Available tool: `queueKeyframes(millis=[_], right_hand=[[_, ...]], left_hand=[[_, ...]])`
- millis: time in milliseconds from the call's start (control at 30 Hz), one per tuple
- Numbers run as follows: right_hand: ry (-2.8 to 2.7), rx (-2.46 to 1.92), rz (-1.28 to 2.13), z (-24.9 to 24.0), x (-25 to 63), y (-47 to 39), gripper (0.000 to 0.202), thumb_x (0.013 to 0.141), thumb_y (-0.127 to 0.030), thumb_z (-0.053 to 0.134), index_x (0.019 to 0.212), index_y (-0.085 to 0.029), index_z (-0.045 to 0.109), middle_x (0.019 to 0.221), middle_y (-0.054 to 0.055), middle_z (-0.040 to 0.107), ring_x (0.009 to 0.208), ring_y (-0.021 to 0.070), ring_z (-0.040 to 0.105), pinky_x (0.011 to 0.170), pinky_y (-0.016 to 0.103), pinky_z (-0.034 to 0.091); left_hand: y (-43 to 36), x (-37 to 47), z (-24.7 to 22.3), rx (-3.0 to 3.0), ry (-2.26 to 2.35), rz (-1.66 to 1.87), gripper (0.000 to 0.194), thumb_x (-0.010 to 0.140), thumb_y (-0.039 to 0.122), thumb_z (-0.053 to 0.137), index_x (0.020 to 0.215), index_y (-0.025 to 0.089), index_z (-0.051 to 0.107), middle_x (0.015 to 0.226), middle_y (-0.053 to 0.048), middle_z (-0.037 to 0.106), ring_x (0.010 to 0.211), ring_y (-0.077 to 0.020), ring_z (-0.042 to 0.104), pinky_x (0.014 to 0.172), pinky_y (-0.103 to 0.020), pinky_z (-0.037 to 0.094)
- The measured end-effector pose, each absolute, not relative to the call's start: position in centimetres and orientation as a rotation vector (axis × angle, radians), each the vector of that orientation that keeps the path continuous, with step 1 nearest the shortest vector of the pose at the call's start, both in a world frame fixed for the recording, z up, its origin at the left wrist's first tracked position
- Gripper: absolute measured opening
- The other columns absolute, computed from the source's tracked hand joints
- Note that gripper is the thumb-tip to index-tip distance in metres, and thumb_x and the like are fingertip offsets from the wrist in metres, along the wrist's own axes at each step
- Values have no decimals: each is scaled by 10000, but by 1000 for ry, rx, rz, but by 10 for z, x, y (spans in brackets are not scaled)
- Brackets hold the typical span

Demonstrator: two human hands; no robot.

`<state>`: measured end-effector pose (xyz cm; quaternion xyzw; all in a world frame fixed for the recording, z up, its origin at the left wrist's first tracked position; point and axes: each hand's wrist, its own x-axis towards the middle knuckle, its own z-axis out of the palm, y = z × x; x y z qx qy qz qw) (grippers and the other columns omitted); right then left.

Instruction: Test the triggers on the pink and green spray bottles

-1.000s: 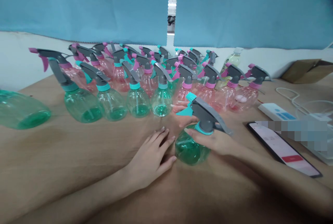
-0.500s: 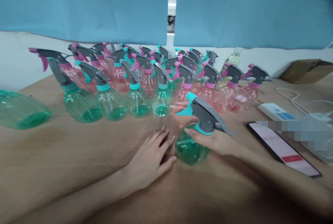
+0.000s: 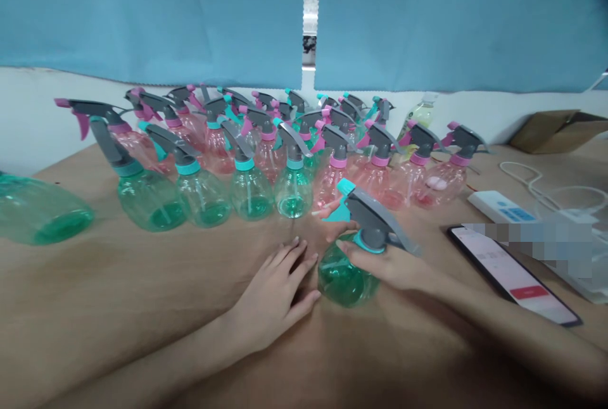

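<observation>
A green see-through spray bottle (image 3: 349,279) with a grey and turquoise trigger head stands in front of me, tilted slightly. My right hand (image 3: 394,263) is wrapped round its shoulder below the collar, thumb on the near side and fingers behind. Just left of that bottle, my left hand (image 3: 280,292) lies on the table, fingers stretched out and slightly apart, holding nothing. Beyond my hands stands a front row of spray bottles, green ones such as this green bottle (image 3: 254,190) on the left and pink ones such as this pink bottle (image 3: 332,182) on the right.
More spray bottles crowd behind the front row. At the far left a green bottle body (image 3: 47,213) is cut off by the edge. On the right are a phone (image 3: 508,270), a white power strip (image 3: 498,206), cables and a cardboard box (image 3: 551,130). A blue curtain (image 3: 166,23) hangs behind.
The view has shifted slightly, so most things sit a little lower in the picture. Both hands keep their places, and the right still grips the green spray bottle.
</observation>
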<state>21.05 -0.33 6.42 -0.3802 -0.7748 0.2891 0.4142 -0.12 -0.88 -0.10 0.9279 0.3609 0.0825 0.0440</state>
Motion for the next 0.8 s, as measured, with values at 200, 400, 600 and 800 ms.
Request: queueKeyframes(millis=[200, 400, 600, 800], right_hand=[[-1828, -906, 835, 67, 208, -5, 283, 685, -110, 496, 942, -227, 486, 1045, 41, 618, 819, 140, 651, 755, 276, 573], [-1848, -874, 859, 69, 206, -3, 254, 701, -108, 460, 892, -242, 558, 1016, 24, 650, 893, 165, 645, 762, 305, 574], [-1910, -894, 837, 62, 206, -2, 381, 770, -164, 478, 1132, -261, 548, 1095, 14, 648, 959, 164, 634, 883, 337, 532], [-1865, -1027, 828, 57, 208, -3, 530, 772, -229, 528, 1291, -240, 423, 1226, 49, 590, 770, 153, 667, 809, 321, 563]], left_hand=[[-7, -3, -3, 2846, 1101, 255, 544, 932, 450, 418, 1370, 130, 370, 1445, -139, 328, 1339, -277, 252, 1059, -459, 266], [-7, -3, -2, 2833, 1102, 229, 540, 934, 450, 414, 1374, 141, 362, 1451, -132, 318, 1342, -274, 245, 1060, -466, 262], [-9, -3, -2, 2800, 1106, 303, 541, 912, 414, 473, 1363, 135, 365, 1443, -142, 330, 1323, -282, 285, 1043, -461, 299], [-6, -4, -2, 2747, 1099, 361, 555, 890, 397, 504, 1365, 162, 339, 1428, -141, 353, 1314, -292, 301, 1032, -481, 306]])
